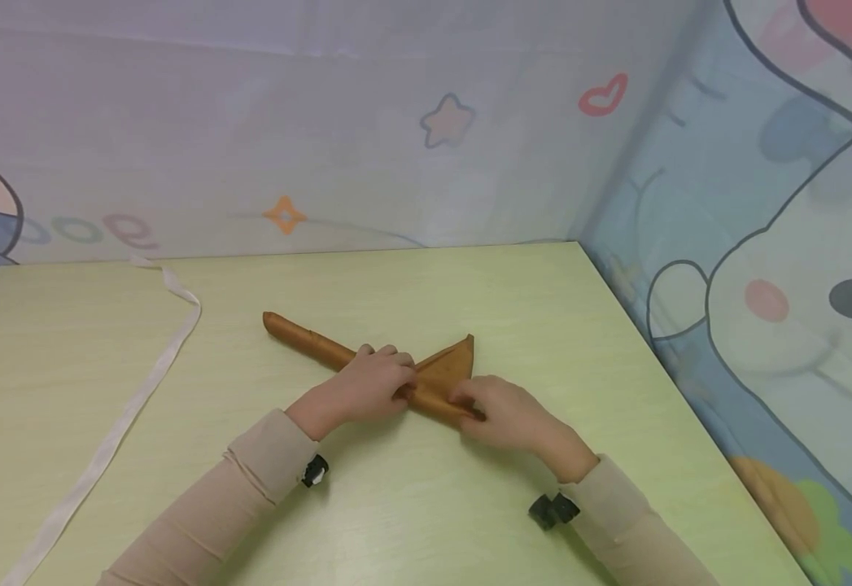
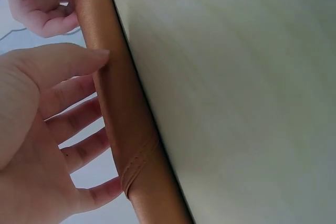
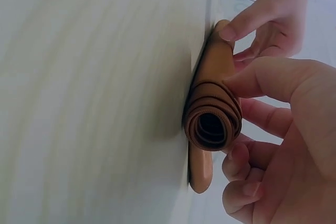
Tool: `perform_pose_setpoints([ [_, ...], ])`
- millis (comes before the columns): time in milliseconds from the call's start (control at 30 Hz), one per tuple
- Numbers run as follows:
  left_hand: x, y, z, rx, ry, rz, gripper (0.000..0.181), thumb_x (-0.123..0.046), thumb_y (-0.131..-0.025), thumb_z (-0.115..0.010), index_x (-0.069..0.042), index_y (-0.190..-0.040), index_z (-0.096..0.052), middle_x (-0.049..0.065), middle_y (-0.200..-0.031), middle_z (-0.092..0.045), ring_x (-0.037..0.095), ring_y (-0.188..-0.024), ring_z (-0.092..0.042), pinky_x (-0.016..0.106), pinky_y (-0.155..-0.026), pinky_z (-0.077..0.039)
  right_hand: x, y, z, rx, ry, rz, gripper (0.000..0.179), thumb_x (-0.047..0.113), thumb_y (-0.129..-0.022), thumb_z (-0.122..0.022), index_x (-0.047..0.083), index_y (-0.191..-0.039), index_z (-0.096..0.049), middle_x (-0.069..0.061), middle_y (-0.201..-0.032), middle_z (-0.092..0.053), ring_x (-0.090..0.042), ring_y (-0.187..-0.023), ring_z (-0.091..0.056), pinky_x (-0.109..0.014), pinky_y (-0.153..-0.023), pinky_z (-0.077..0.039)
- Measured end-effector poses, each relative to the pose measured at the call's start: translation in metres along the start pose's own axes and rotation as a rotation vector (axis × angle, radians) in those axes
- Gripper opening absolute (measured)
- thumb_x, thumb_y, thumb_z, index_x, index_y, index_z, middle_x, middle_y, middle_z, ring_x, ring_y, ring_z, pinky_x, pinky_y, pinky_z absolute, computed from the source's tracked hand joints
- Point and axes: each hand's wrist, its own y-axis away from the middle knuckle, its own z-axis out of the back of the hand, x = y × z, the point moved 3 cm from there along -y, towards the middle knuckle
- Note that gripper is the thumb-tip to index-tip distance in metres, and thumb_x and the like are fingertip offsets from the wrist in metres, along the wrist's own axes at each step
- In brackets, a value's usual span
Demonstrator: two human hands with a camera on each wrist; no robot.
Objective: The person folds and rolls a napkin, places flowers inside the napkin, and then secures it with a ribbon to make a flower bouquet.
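A brown leather roll (image 1: 316, 345) lies slantwise across the middle of the table, its long thin end pointing to the far left. From its right part a pointed, unrolled flap (image 1: 449, 370) sticks up away from me. My left hand (image 1: 370, 382) holds the roll near its middle, thumb on the near side and fingers on the far side. Closer to the right end, my right hand (image 1: 506, 413) grips it between thumb and fingers. The right wrist view shows the layered spiral of the open end (image 3: 212, 129). A stitched seam (image 2: 137, 166) crosses the leather in the left wrist view.
A long white ribbon (image 1: 133, 407) runs along the left of the pale wooden table (image 1: 411, 521), from the back edge towards the front. Behind the table hangs a printed cloth (image 1: 352, 130), and another cartoon-printed side (image 1: 784, 244) stands to the right.
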Motion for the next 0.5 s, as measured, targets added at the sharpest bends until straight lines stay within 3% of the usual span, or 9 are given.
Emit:
perform_pose_setpoints([
  [233, 0.0019, -0.0016, -0.0038, -0.006, -0.016, 0.000, 0.017, -0.006, -0.083, -0.066, -0.011, -0.098, -0.072, 0.001, -0.098, -0.059, 0.022, -0.092, -0.051, 0.044, -0.077, -0.039, 0.0028, 0.0009, -0.0009, -0.029, 0.098, -0.034, 0.021, 0.013, -0.082, -0.069, 0.008, -0.102, -0.069, 0.001, -0.082, -0.048, -0.011, -0.071, -0.040, -0.025, -0.061, -0.037],
  [500, 0.0026, -0.0024, -0.0061, -0.020, -0.014, 0.001, 0.016, -0.007, -0.086, -0.063, -0.010, -0.099, -0.072, 0.002, -0.097, -0.062, 0.023, -0.092, -0.054, 0.047, -0.079, -0.040, 0.0080, -0.0004, -0.0025, -0.039, 0.194, -0.046, 0.028, 0.021, -0.080, -0.076, 0.006, -0.103, -0.070, -0.001, -0.088, -0.056, -0.013, -0.076, -0.047, -0.028, -0.064, -0.042],
])
